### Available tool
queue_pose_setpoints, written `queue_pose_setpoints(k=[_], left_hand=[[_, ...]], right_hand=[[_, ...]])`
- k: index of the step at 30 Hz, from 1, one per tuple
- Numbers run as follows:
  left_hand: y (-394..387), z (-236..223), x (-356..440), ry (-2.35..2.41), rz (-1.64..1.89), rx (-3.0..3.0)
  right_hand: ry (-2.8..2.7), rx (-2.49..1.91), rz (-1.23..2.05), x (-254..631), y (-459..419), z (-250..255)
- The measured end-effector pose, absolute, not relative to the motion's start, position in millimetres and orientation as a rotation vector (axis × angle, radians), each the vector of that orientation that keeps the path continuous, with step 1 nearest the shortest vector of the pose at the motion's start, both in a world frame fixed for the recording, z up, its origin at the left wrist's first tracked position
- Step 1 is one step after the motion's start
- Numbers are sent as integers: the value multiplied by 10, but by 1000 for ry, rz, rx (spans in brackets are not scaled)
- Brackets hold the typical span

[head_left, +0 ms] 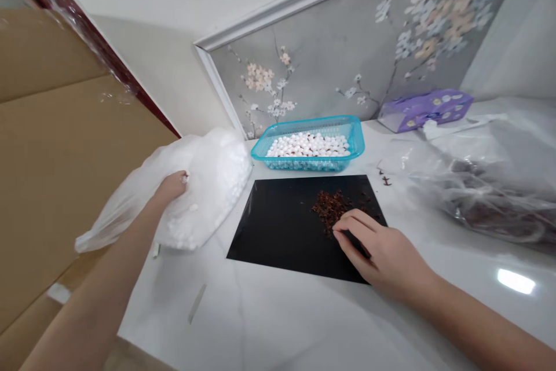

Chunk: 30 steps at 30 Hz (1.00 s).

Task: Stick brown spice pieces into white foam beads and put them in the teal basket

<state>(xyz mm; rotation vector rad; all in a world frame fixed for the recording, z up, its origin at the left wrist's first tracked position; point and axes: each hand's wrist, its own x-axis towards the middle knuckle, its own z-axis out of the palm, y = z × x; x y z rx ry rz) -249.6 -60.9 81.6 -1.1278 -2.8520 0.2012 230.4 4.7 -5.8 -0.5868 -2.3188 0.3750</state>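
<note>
- A right hand (377, 243) works at right of center, thumb and forefinger tips pressed together at the edge of brown pieces (328, 206); whether one is pinched cannot be told
- The pieces lie heaped on a black sheet (278, 215), mid-frame on a white surface (269, 324)
- A left hand (174, 184), fingers curled, meets a translucent bag (130, 215) of white balls at left of center; its exact grip cannot be told
- Behind, at upper center, a blue basket (304, 158) holds more white balls; a purple packet (434, 111) sits upper right

No text seems legible here.
</note>
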Motion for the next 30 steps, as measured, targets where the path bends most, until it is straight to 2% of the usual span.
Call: queue_pose_setpoints(k=[6,15,30], left_hand=[[-555,1054,-2379,-2921,221,-1099],[-542,1325,-2280,-2880,11,-1165],[-627,957,-2232,-2884,-92,-1070]], right_hand=[[-2327,-614,378,2308,49,-67],[-2345,-628,385,2310,44,-72],[-2341,-604,360,2347,105,-97]])
